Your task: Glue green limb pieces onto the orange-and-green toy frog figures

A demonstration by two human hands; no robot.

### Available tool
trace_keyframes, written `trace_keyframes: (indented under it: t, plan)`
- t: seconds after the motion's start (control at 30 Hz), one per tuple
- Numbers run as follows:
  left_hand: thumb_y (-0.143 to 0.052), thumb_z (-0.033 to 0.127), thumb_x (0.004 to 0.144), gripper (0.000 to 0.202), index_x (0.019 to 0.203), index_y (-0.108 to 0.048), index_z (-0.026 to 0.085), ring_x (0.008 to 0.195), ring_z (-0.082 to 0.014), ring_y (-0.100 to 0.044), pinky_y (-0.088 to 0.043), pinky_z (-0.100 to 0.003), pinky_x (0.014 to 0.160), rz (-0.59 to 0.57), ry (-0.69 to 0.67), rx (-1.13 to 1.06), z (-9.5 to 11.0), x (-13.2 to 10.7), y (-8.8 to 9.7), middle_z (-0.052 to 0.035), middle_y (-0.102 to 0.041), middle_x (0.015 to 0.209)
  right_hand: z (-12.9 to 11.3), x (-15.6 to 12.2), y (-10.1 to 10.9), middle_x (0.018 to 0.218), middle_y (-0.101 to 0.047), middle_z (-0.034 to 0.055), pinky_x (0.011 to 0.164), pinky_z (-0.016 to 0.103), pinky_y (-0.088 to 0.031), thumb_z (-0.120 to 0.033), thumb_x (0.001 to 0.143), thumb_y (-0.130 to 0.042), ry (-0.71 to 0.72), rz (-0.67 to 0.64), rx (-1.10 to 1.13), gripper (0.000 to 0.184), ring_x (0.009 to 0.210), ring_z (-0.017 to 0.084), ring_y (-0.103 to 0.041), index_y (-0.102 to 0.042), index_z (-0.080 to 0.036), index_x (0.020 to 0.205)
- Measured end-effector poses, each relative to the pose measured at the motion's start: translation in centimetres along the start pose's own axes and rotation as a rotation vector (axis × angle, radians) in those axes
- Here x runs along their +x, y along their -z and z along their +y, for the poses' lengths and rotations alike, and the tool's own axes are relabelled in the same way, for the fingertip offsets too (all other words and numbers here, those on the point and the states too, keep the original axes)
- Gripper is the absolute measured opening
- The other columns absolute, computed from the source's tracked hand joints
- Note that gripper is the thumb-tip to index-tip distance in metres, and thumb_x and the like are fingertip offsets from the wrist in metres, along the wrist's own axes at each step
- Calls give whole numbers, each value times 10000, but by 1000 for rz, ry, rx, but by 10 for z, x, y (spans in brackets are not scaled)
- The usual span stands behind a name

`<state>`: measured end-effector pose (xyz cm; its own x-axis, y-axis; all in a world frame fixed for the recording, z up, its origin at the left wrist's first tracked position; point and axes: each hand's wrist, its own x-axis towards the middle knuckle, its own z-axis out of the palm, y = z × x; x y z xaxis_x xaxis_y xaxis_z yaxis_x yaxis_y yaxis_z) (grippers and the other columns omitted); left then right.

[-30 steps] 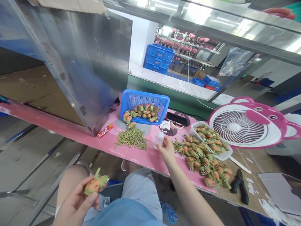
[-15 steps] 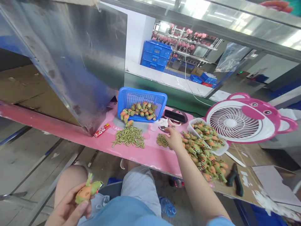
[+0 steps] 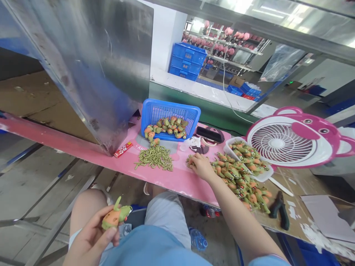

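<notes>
My left hand (image 3: 97, 231), low in front of my lap, is closed around a small green and orange toy figure (image 3: 112, 218) with a thin green piece sticking up from it. Over the pink table top, the bent fingers of my right hand (image 3: 202, 166) are down on a small pile of thin green pieces (image 3: 189, 161). Those fingers hide most of this pile, and what lies between their tips is hidden. A larger pile of green pieces (image 3: 155, 157) lies to its left. Beside my right wrist is a heap of similar green and orange figures (image 3: 241, 181).
A blue basket (image 3: 144, 114) with several figures stands at the back. A white tray (image 3: 267, 175) of figures sits by the pink fan (image 3: 277, 142). Black-handled pliers (image 3: 280, 212) lie at the right. A metal panel (image 3: 111, 74) rises at the left; a red packet (image 3: 123, 149) lies near it.
My right hand has come down onto the small green pile, its fingers now covering most of it. My left hand has risen slightly and moved right with the toy figure. The view has shifted a little.
</notes>
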<state>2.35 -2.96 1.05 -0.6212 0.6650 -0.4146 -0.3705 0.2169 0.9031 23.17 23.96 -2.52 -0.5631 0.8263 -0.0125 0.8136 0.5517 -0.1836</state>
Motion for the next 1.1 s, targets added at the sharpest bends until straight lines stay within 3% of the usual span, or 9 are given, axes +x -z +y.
trace_keyframes:
  t: [0.07,0.2,0.33,0.43,0.57,0.77,1.1]
  plan:
    - [-753,501,510,532,910,-575,199,486,-131,-451,-441,-235,528,-43,34,-5,-2,2,3,39,-554,483,1,-1,3,827,-542,49,699,313,-375,-76,726,-575,25,22,19,59,795,190,-479,-559,-127,703]
    - [-773,442,527,472,877,-590,182,465,-105,-467,-423,-225,484,-176,56,-119,4,3,-3,4,-620,599,-16,-10,17,745,-576,68,664,327,-383,-79,715,-555,127,112,154,77,730,212,-509,-550,-148,682]
    - [-771,481,518,468,795,-600,145,410,-85,-453,-379,-197,396,-365,109,-231,20,2,-18,-22,-613,577,-68,-28,46,764,-597,25,647,283,-428,-175,813,-514,382,186,414,38,712,160,-544,-551,-173,809]
    - [-746,521,536,458,729,-601,132,381,-55,-419,-332,-157,352,-435,143,-246,28,1,-25,-11,-587,555,-115,-44,65,766,-601,9,658,260,-429,-134,836,-532,728,212,758,46,716,128,-541,-558,-172,834]
    - [-712,560,559,478,715,-608,120,384,-58,-420,-320,-152,335,-489,107,-229,28,-2,-26,-9,-563,545,-150,-52,68,768,-610,16,679,259,-417,-71,820,-542,865,129,870,87,724,118,-524,-576,-144,855]
    - [-718,544,563,457,708,-601,127,379,-53,-398,-313,-145,330,-503,69,-226,27,-4,-23,8,-538,520,-154,-50,59,762,-607,31,661,245,-424,-67,818,-535,888,76,922,84,722,117,-527,-586,-131,840]
    - [-690,544,604,443,697,-595,121,391,-50,-433,-325,-139,343,-531,85,-208,24,-6,-21,8,-548,548,-155,-55,56,774,-607,43,670,278,-413,-60,819,-529,919,102,847,78,734,135,-516,-574,-118,842]
